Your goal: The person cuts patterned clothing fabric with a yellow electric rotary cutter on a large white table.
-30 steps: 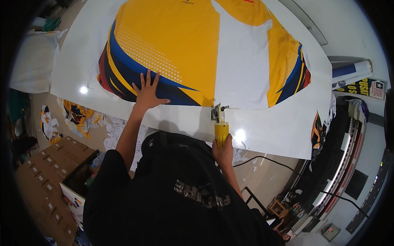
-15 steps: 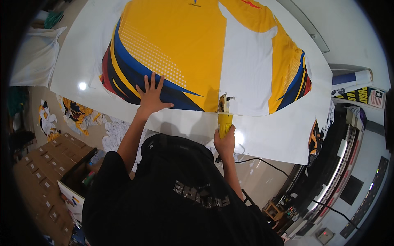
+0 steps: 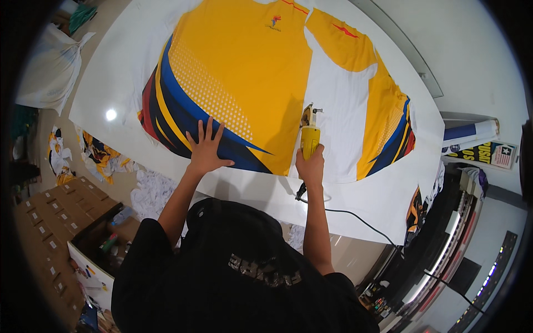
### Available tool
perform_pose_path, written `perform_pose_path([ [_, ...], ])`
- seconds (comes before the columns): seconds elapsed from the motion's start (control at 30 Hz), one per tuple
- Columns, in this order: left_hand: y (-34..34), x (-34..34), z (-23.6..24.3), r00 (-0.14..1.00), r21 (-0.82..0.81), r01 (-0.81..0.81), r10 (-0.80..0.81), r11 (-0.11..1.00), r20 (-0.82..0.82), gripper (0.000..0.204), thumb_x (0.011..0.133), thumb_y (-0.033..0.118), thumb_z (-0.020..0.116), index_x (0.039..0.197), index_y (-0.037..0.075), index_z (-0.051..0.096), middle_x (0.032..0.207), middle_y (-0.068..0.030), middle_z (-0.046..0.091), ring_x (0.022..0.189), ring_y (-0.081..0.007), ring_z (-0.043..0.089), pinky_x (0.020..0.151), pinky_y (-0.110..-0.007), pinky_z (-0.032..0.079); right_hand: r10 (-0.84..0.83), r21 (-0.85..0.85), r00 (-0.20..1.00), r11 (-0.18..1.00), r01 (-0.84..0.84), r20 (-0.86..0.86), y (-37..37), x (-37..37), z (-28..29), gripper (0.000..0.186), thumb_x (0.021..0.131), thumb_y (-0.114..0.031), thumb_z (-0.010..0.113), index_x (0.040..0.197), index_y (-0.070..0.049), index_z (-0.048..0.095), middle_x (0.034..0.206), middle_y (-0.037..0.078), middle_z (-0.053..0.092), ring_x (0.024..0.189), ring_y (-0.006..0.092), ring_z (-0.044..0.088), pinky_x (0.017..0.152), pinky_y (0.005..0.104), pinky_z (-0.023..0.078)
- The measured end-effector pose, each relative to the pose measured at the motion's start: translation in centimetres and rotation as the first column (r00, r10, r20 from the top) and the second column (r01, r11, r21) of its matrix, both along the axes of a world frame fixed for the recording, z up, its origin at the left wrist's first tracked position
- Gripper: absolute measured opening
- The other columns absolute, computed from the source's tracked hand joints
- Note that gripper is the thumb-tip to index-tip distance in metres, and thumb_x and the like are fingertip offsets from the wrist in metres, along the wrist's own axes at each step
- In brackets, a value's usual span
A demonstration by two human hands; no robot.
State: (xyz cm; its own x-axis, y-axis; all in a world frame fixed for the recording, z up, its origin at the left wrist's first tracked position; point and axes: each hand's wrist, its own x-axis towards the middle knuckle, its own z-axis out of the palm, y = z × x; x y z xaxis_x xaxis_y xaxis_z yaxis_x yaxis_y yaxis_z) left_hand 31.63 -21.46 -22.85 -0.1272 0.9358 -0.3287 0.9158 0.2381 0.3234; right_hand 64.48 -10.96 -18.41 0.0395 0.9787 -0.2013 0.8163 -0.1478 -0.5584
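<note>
A yellow printed shirt panel (image 3: pixel 239 61) lies flat on the white table (image 3: pixel 100 89), with blue, navy and red bands at its lower left. My left hand (image 3: pixel 206 152) rests flat on those bands, fingers spread. My right hand (image 3: pixel 311 165) grips a yellow handheld electric fabric cutter (image 3: pixel 310 141). The cutter's metal head sits at the panel's right edge, where yellow meets white cloth (image 3: pixel 340 116). From the rear of its handle a black cord (image 3: pixel 361 217) runs off to the right. Another yellow printed piece (image 3: pixel 383 116) lies farther right.
White and coloured scraps (image 3: pixel 152 188) lie on the floor left of the table. Brown cartons (image 3: pixel 47 233) and an open box (image 3: pixel 91 261) stand at the lower left. A long dark machine (image 3: pixel 438 250) and a rolled sheet (image 3: pixel 472 132) are at the right.
The cutter and my right hand have moved forward along the panel's right edge, away from its bottom hem. My left hand stays flat on the blue bands. The whole view has shifted slightly.
</note>
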Motion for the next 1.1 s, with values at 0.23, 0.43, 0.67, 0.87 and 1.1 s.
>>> perform_pose_path([
  [0.23,0.2,-0.1,0.3,1.0,-0.038,-0.018,0.018,0.999,0.008,0.138,0.059,0.07,0.09,0.171,0.021,0.026,0.179,-0.0199,0.004,0.163,-0.051,0.001,0.115,-0.087,0.004,0.034,0.01,0.999,0.999,-0.034,0.01,8.3,-2.1,0.1,0.055,0.091,-0.028,0.073,0.119,0.008,0.043,0.103,0.041,0.07,0.094,0.056,0.072,0.079,0.056,0.061],
  [0.43,0.3,-0.1,0.4,0.999,-0.008,-0.037,0.037,0.999,0.016,0.14,0.055,0.066,0.095,0.17,0.021,0.029,0.179,-0.019,0.007,0.164,-0.0498,0.002,0.116,-0.086,0.005,0.05,0.046,0.998,0.998,-0.052,0.043,15.2,-3.1,-1.2,0.056,0.09,-0.03,0.074,0.118,0.007,0.043,0.104,0.041,0.07,0.095,0.0552,0.073,0.081,0.055,0.061],
  [0.67,0.1,-0.2,0.5,0.998,-0.014,-0.059,0.059,0.998,0.03,0.14,0.054,0.063,0.096,0.17,0.023,0.029,0.179,-0.0185,0.008,0.164,-0.0485,0.003,0.117,-0.086,0.003,0.08,0.07,0.995,0.994,-0.084,0.059,21.6,-4.6,-1.3,0.06,0.088,-0.033,0.074,0.118,0.009,0.044,0.104,0.041,0.07,0.095,0.0545,0.073,0.081,0.0544,0.061],
  [0.87,0.3,0.0,0.9,0.998,-0.02,-0.061,0.062,0.998,0.033,0.141,0.053,0.066,0.095,0.17,0.024,0.028,0.179,-0.0186,0.009,0.164,-0.048,0.003,0.118,-0.084,0.002,0.089,0.088,0.995,0.992,-0.093,0.047,27.3,-5.2,-2.1,0.063,0.087,-0.035,0.074,0.12,0.01,0.044,0.107,0.042,0.07,0.098,0.055,0.072,0.085,0.0543,0.061],
  [1.1,1.3,0.0,0.6,0.998,-0.038,-0.049,0.051,0.998,0.035,0.144,0.052,0.065,0.096,0.171,0.024,0.026,0.179,-0.0185,0.008,0.164,-0.0476,0.003,0.119,-0.084,0.001,0.134,0.09,0.987,0.986,-0.142,0.09,33.3,-3.4,-2.1,0.071,0.086,-0.039,0.073,0.128,0.008,0.043,0.113,0.041,0.069,0.106,0.0562,0.07,0.092,0.0564,0.058],
])
